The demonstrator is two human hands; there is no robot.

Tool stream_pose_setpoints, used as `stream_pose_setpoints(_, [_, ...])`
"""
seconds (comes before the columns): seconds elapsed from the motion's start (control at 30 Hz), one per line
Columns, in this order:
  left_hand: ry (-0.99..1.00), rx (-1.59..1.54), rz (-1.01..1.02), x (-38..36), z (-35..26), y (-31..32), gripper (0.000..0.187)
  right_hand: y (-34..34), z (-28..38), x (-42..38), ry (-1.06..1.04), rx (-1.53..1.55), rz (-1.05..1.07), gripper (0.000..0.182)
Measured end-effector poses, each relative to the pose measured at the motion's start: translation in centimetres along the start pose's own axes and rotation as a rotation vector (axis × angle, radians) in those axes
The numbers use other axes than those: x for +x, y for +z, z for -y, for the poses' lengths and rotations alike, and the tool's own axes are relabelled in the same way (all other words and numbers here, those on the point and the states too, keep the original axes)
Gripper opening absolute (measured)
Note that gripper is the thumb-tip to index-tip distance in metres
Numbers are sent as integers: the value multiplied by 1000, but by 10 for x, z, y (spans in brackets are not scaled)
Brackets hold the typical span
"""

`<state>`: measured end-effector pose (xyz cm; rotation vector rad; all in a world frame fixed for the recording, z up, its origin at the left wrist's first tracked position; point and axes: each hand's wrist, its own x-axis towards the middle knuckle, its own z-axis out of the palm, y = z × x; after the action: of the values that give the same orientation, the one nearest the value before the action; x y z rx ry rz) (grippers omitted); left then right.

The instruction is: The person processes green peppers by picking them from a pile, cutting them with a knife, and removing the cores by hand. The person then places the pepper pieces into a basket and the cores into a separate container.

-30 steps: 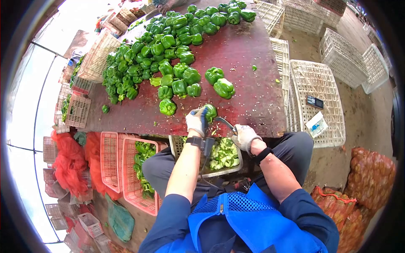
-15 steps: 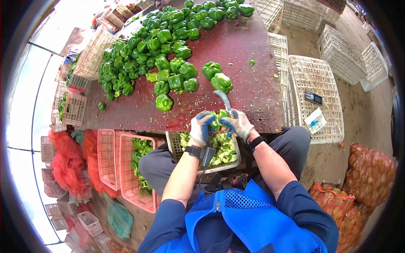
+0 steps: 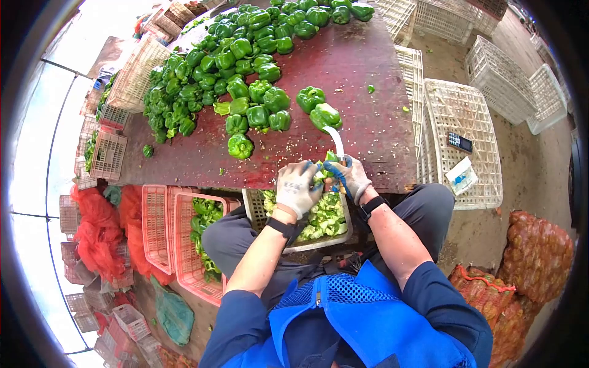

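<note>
My left hand (image 3: 299,187), in a white and blue glove, is closed round a green pepper (image 3: 324,174) at the table's near edge. My right hand (image 3: 350,178), gloved too, grips a curved knife (image 3: 334,141) with its blade pointing up and away from me; its fingers also touch the pepper. Beyond the blade, two whole peppers (image 3: 324,116) lie on the dark red table (image 3: 362,73). A large heap of green peppers (image 3: 227,61) covers the table's far left part. Under my hands stands a pale crate (image 3: 294,247) holding light green pepper pieces (image 3: 325,218).
Pink crates (image 3: 184,245) stand left of my knee, one with green peppers inside. At the right, an upturned white crate (image 3: 463,122) bears a phone (image 3: 459,141) and a small packet (image 3: 461,175). Full net sacks (image 3: 535,254) lie at the lower right; red netting (image 3: 98,233) hangs at the left.
My left hand has turned so its back faces up, over the pepper. The knife has turned and its blade now looks bright. My right hand has shifted slightly to the right.
</note>
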<state>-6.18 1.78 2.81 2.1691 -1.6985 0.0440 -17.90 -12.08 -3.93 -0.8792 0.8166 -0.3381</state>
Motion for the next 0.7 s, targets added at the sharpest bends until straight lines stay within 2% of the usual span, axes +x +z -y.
stream_pose_setpoints(0.07, [6, 190, 106, -2, -1, 5, 46, -3, -11, 7, -52, -31, 13, 35])
stream_pose_setpoints(0.2, [-1, 129, 39, -12, 23, 21, 47, 6, 0, -6, -54, -58, 37, 36])
stream_pose_setpoints(0.27, [-22, 30, 6, -15, 30, 22, 47, 11, 2, -5, -85, -197, -59, 37])
stream_pose_setpoints(0.33, [42, 19, -15, -20, 32, 24, 45, 11, -6, 3, -62, -230, -61, 39])
stream_pose_setpoints(0.4, [10, -70, -60, -25, 36, 30, 46, 16, -15, 11, -339, -422, -69, 40])
stream_pose_setpoints(0.47, [30, -56, -64, -29, 39, 31, 48, 19, -6, 1, -316, -463, -57, 41])
stream_pose_setpoints(0.53, [47, -40, -72, -29, 38, 29, 49, 24, 3, -2, -283, -831, -115, 40])
stream_pose_setpoints(0.6, [-9, -118, -96, -28, 37, 30, 51, 19, -8, 9, -274, -769, -104, 38])
stream_pose_setpoints(0.67, [-16, -120, -109, -27, 40, 32, 50, 17, -6, 10, -62, -471, -11, 35])
stream_pose_setpoints(0.7, [28, -118, -134, -29, 44, 36, 49, 21, -5, 10, -67, -457, -16, 31])
